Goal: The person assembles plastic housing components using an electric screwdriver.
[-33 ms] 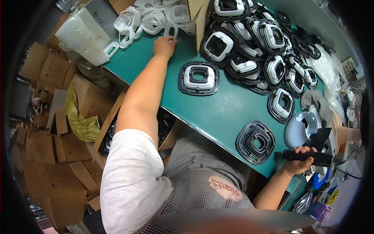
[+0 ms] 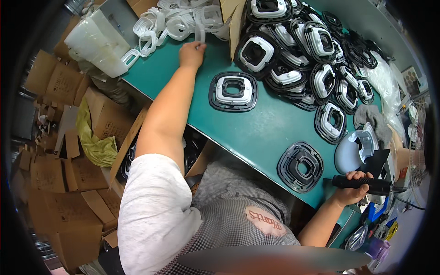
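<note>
My left hand (image 2: 191, 55) reaches to the far side of the table, its fingers closed on the near end of a translucent white ring-shaped gasket (image 2: 200, 35). That gasket stands edge-on beside a heap of similar gaskets (image 2: 178, 28). My right hand (image 2: 352, 191) is wrapped around a black electric screwdriver (image 2: 366, 184), whose tip points left, near the table's front edge. Between the hands lies a black square frame with a white ring on it (image 2: 250, 93). Left of the screwdriver tip, a plain black frame (image 2: 285, 173) lies flat.
A large pile of black-and-white frames (image 2: 300, 55) fills the back right, next to a cardboard divider (image 2: 236, 32). A pale blue rounded housing (image 2: 350, 153) and a grey cloth (image 2: 373, 120) are at the right. Cardboard boxes (image 2: 64, 206) crowd the floor at left.
My left hand has shifted slightly left, and the gasket in its fingers has turned more edge-on. The right hand and screwdriver look unmoved.
</note>
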